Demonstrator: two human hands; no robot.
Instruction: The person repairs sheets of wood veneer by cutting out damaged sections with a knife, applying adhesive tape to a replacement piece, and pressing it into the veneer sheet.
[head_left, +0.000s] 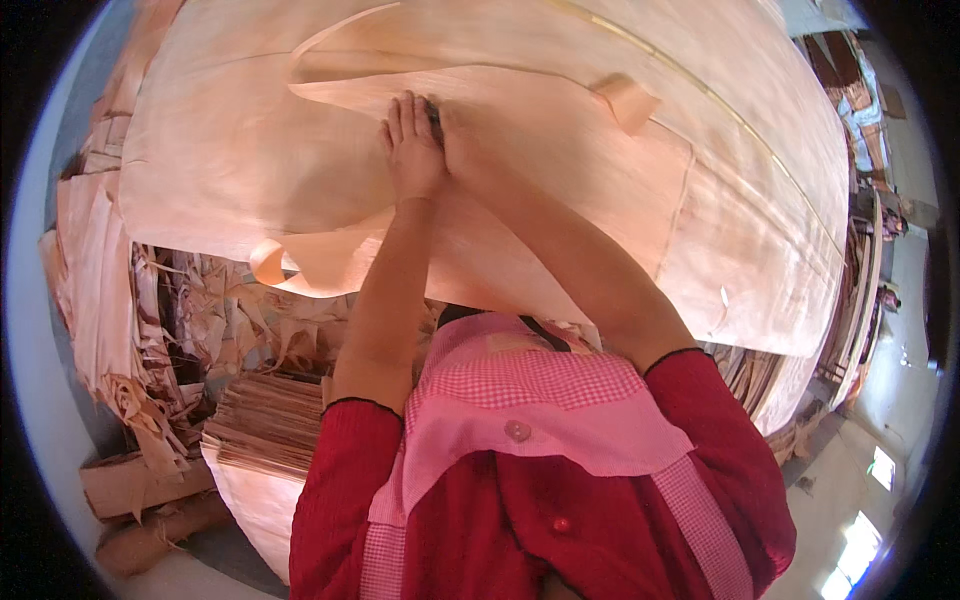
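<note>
My left hand (414, 154) lies flat with its fingers stretched out on a large, thin sheet of wood veneer (247, 150). Beside its fingers shows a small dark object (433, 121), too unclear to name. My right hand (463, 139) is right next to it, blurred against the pale wood, so its fingers and grip cannot be made out. Under and around the hands lies a loose veneer piece (555, 112) with a lifted pointed end at the left. A narrow veneer strip (626, 101) curls up at the right, and another edge (270, 262) rolls up near my left forearm.
A stack of cut veneer sheets (262, 420) stands below left, near torn veneer scraps (247, 322). More veneer sheets (94, 247) hang at the left side. A long thin yellowish strip (705, 90) crosses the big sheet. Further stacks (855, 300) stand at the far right.
</note>
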